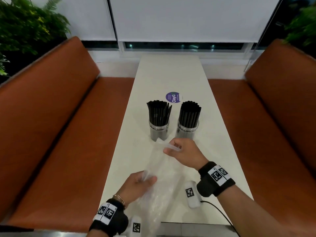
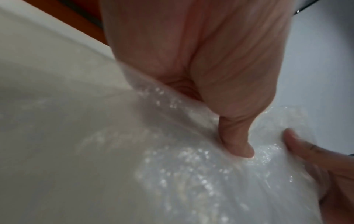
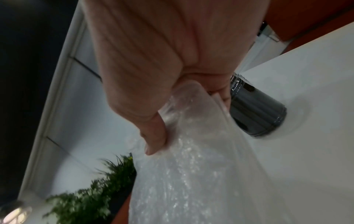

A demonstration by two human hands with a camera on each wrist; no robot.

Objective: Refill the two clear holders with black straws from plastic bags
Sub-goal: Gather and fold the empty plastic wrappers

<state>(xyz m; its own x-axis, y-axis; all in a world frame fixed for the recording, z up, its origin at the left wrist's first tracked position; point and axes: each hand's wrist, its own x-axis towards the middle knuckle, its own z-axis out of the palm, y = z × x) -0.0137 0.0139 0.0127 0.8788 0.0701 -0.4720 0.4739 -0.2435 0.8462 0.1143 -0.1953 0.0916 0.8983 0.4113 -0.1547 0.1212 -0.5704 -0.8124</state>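
Observation:
Two clear holders stand side by side mid-table, the left holder and the right holder, both packed with upright black straws. A clear plastic bag with no straws visible inside stretches between my hands above the table. My right hand pinches its far end just in front of the holders. My left hand grips the near part, thumb pressed on the film. In the left wrist view my left hand holds the crinkled bag. In the right wrist view my right hand grips the bag beside one holder.
The long white table runs away from me between two orange bench seats. A purple round sticker lies behind the holders. Two white tagged devices rest near the front edge, one with a black cable.

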